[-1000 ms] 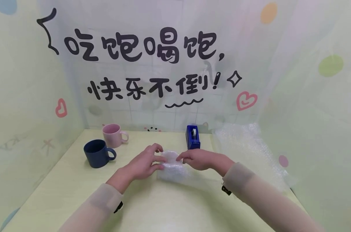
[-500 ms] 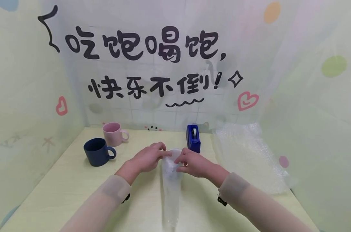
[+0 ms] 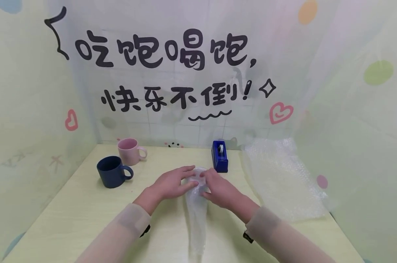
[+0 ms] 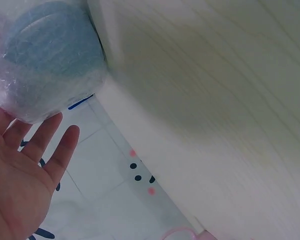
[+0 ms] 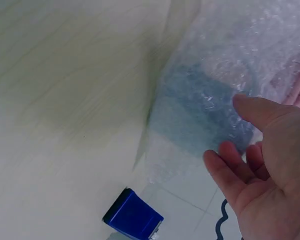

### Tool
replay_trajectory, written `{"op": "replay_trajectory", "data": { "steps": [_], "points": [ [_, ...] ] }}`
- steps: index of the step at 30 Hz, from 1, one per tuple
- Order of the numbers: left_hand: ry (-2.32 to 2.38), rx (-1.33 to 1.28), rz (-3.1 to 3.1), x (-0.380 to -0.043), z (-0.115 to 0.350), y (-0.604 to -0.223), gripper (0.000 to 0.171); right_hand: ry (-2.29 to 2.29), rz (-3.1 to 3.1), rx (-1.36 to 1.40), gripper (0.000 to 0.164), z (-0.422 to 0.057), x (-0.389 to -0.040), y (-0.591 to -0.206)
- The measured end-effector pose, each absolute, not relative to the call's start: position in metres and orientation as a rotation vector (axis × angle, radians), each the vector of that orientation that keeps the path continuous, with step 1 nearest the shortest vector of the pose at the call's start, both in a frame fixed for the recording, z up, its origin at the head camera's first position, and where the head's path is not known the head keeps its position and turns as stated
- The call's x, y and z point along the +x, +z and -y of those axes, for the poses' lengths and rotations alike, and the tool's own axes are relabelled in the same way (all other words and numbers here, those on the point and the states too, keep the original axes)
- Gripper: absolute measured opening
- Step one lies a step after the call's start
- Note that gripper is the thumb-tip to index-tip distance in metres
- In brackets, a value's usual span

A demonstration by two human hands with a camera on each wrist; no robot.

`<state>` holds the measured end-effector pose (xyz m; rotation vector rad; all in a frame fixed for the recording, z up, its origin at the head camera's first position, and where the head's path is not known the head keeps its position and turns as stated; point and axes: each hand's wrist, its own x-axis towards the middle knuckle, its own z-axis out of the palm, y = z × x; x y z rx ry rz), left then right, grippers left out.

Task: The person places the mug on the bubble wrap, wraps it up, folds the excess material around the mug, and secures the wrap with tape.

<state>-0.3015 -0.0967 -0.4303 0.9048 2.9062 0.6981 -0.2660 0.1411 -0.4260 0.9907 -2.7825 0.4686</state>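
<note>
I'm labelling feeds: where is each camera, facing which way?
Head: worn on the head, facing forward and down at the table; left hand, right hand and sleeves show.
Left wrist: on that wrist, facing the wrapped bundle; left hand shows.
Right wrist: on that wrist, facing the same bundle; right hand shows.
Head and right wrist share the blue tape dispenser.

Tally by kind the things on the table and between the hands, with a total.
Pink mug and navy mug, both unwrapped: 2
Blue tape dispenser: 1
Bubble-wrapped bluish object: 1
Loose bubble wrap, counted as one spread: 1
Total: 5
</note>
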Motion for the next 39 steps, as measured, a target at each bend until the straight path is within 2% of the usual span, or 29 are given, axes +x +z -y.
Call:
{"op": "replay_trajectory", "data": {
  "steps": [4,7,10,11,15,18,20,25,29,35,39],
  "points": [
    [0.699,0.905,-2.908,-0.301,0.095,-0.429,0.060,0.429,2.707,1.146,0.038,-0.156,-0.233,-0.430],
    [0.681,0.928,-2.922,-0.301,0.094,-0.426,0.059,0.214,2.524,1.328,0.057,-0.165,-0.204,-0.442],
    [0.658,0.925,-2.940,-0.302,0.095,-0.423,0.057,0.128,2.380,1.344,0.073,-0.163,-0.184,-0.455],
    [0.648,0.920,-2.944,-0.303,0.095,-0.422,0.057,0.124,2.340,1.340,0.070,-0.161,-0.180,-0.458],
    [0.629,0.890,-2.931,-0.303,0.095,-0.418,0.059,0.006,2.179,1.411,0.040,-0.151,-0.177,-0.461],
    [0.633,0.885,-2.919,-0.302,0.095,-0.416,0.061,-0.076,2.102,1.519,0.028,-0.149,-0.183,-0.453],
    [0.637,0.891,-2.920,-0.302,0.095,-0.416,0.061,-0.016,2.109,1.537,0.025,-0.150,-0.191,-0.444],
    [0.647,0.913,-2.925,-0.302,0.098,-0.422,0.059,0.313,2.161,1.332,0.021,-0.154,-0.228,-0.421],
    [0.669,0.931,-2.899,-0.302,0.100,-0.427,0.051,0.452,2.254,1.151,0.016,-0.154,-0.258,-0.420],
    [0.756,0.964,-2.829,-0.303,0.105,-0.430,0.050,0.446,2.341,1.061,0.008,-0.150,-0.284,-0.425],
    [0.892,0.901,-2.741,-0.303,0.106,-0.430,0.055,0.376,2.339,1.064,0.009,-0.151,-0.291,-0.424]
  ]
}}
